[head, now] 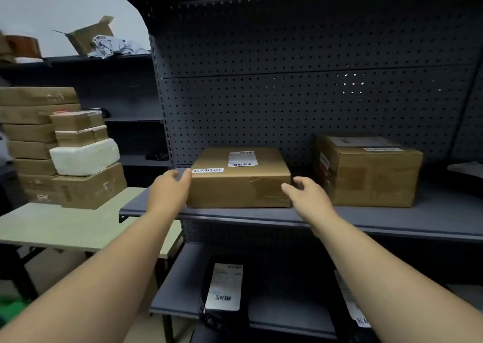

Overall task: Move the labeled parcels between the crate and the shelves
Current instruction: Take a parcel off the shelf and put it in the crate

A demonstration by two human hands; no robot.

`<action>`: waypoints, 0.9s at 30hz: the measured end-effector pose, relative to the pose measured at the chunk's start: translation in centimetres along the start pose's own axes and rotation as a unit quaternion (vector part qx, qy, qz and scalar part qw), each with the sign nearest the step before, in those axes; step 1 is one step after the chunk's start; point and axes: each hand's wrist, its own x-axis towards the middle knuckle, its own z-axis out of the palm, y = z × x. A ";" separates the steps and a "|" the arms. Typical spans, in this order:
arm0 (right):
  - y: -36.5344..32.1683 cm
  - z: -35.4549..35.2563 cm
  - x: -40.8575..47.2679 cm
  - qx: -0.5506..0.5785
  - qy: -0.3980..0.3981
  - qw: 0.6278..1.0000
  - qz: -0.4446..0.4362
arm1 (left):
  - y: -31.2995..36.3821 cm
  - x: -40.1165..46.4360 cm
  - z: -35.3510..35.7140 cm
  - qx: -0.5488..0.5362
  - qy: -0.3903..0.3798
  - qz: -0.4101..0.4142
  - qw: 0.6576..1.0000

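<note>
L hand [171, 187] is at the left end of the flat labeled parcel [239, 178], fingers loosely spread, fingertips touching or just off the box's upper left corner; can't tell which, no grip visible. R hand [304, 193] is at the parcel's right front corner, fingers relaxed and apart, thumb near the front face, nothing in it. Both hands released, one on each side of the parcel.

Parcel sits flat on the grey shelf [366, 219], front face near the shelf edge, w/ a barcode label on top and a white strip label at its top left edge. Right of the parcel, apart from it, stands a taller brown box [371, 172] w/ labels on top. Behind the parcel: dark pegboard back panel [287, 94]. Below the parcel, on the lower shelf [177, 306], lies a dark package w/ a white barcode label [224, 287]. Left of the parcel, a pale table [65, 227] carries a stack of cartons [34, 144] and a white foam box [85, 155].
</note>
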 end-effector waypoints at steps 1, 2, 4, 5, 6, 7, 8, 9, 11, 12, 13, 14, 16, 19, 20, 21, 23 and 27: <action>-0.3 0.4 0.7 0.038 0.007 0.999 0.022 | 0.1 0.7 0.2 -0.023 -0.006 -0.025 0.999; -0.4 0.7 1.5 0.070 0.009 0.997 0.042 | 0.1 1.5 0.4 -0.049 -0.017 -0.046 0.998; -0.8 1.1 2.8 0.129 0.006 0.988 0.083 | 0.3 2.9 1.0 -0.101 -0.047 -0.090 0.990; -0.8 1.4 3.6 0.149 0.001 0.984 0.101 | 0.3 3.6 1.4 -0.121 -0.060 -0.111 0.985; -0.8 1.7 4.1 0.170 -0.005 0.978 0.121 | 0.5 4.1 1.7 -0.147 -0.075 -0.129 0.978; -0.7 1.9 4.7 0.187 -0.009 0.973 0.135 | 0.4 4.7 2.0 -0.181 -0.090 -0.144 0.969; -0.8 2.1 5.0 0.204 -0.010 0.968 0.149 | 0.4 5.2 2.1 -0.210 -0.100 -0.160 0.959; -0.8 2.2 5.4 0.216 -0.009 0.963 0.159 | 0.3 5.6 2.2 -0.223 -0.111 -0.170 0.954; -0.8 2.3 5.9 0.231 -0.010 0.957 0.174 | 0.3 6.3 2.3 -0.230 -0.126 -0.178 0.948; -0.9 2.3 6.1 0.236 -0.012 0.955 0.177 | 0.3 6.5 2.4 -0.232 -0.132 -0.182 0.946; -0.9 2.3 6.3 0.239 -0.012 0.954 0.179 | 0.2 6.8 2.4 -0.232 -0.135 -0.184 0.946; -1.0 2.2 6.5 0.240 -0.012 0.953 0.183 | 0.2 6.9 2.3 -0.233 -0.138 -0.187 0.944; -1.1 2.2 6.8 0.247 -0.009 0.951 0.188 | 0.4 7.0 2.3 -0.231 -0.139 -0.191 0.944; -1.4 2.2 6.8 0.257 -0.007 0.948 0.190 | 0.5 6.9 2.3 -0.235 -0.137 -0.198 0.942; -1.4 2.2 6.8 0.260 -0.007 0.947 0.189 | 0.4 6.9 2.2 -0.239 -0.131 -0.202 0.941; -1.5 2.3 6.8 0.262 -0.006 0.947 0.187 | 0.4 6.7 2.1 -0.245 -0.123 -0.206 0.939; -1.6 2.2 6.7 0.263 -0.001 0.948 0.181 | 0.3 6.3 1.9 -0.263 -0.100 -0.214 0.936; -1.6 2.1 5.8 0.269 0.030 0.949 0.160 | 0.4 4.9 1.2 -0.304 -0.055 -0.212 0.927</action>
